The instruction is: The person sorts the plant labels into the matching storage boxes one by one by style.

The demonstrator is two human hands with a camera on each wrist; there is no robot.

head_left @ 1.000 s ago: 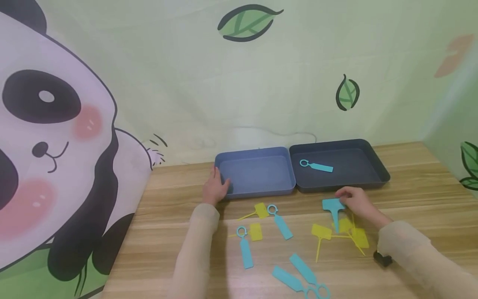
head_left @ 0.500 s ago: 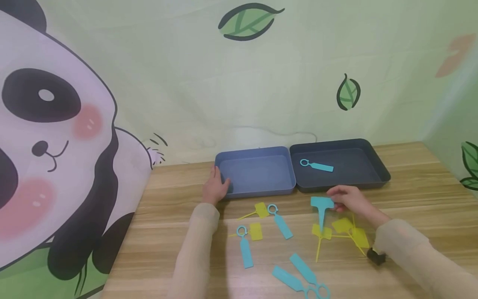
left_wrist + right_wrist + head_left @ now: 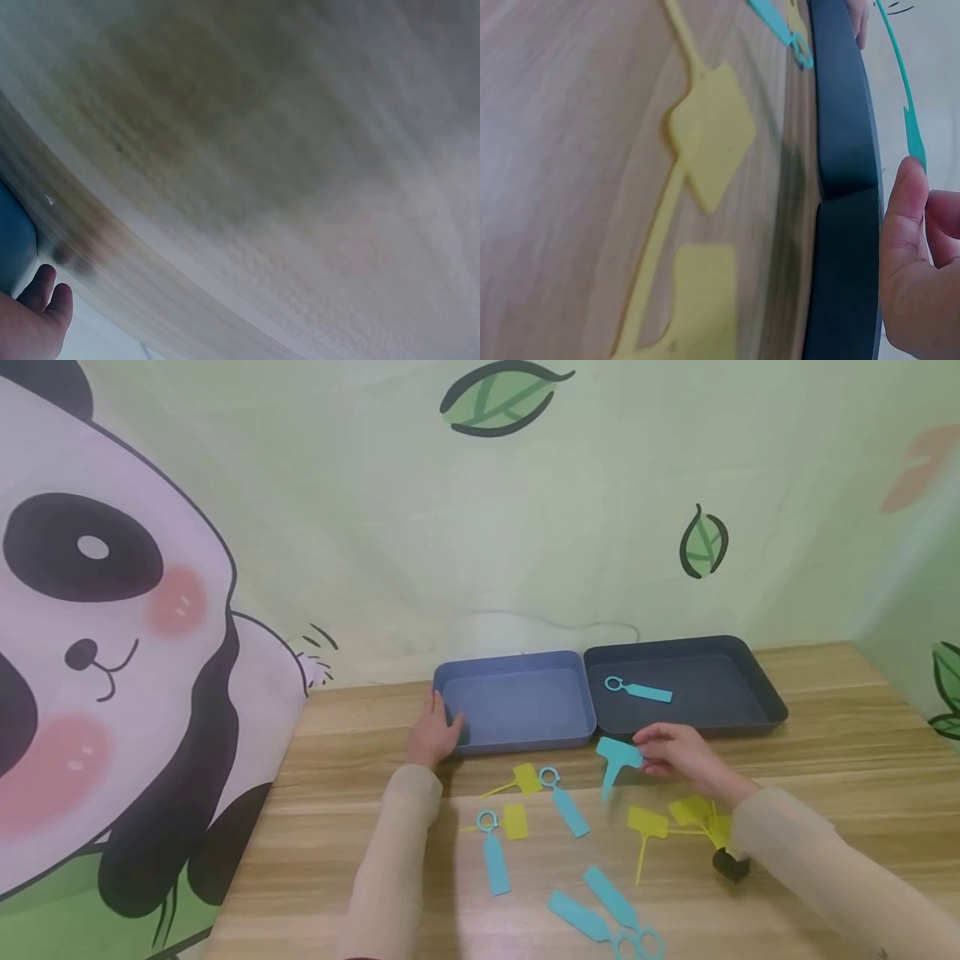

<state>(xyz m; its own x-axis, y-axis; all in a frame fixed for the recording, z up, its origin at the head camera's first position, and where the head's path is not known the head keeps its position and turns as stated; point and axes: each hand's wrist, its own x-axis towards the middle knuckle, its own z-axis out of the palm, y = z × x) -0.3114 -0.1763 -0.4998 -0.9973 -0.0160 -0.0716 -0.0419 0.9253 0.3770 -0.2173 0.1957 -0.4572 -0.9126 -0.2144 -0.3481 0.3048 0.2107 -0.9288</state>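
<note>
One turquoise T-shaped label [image 3: 618, 752] pinched in right fingers [image 3: 657, 732]; extended left fingers [image 3: 433, 707] touching blue tray [image 3: 525, 746].

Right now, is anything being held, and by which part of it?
The right grip pinches the turquoise T-shaped tag by the right end of its crossbar. The left grip rests against the blue tray.

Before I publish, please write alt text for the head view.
A right hand pinches a turquoise T tag near a dark tray holding one ring tag. The left hand touches the neighbouring blue tray; other ring tags and yellow tags lie on the table.
</note>
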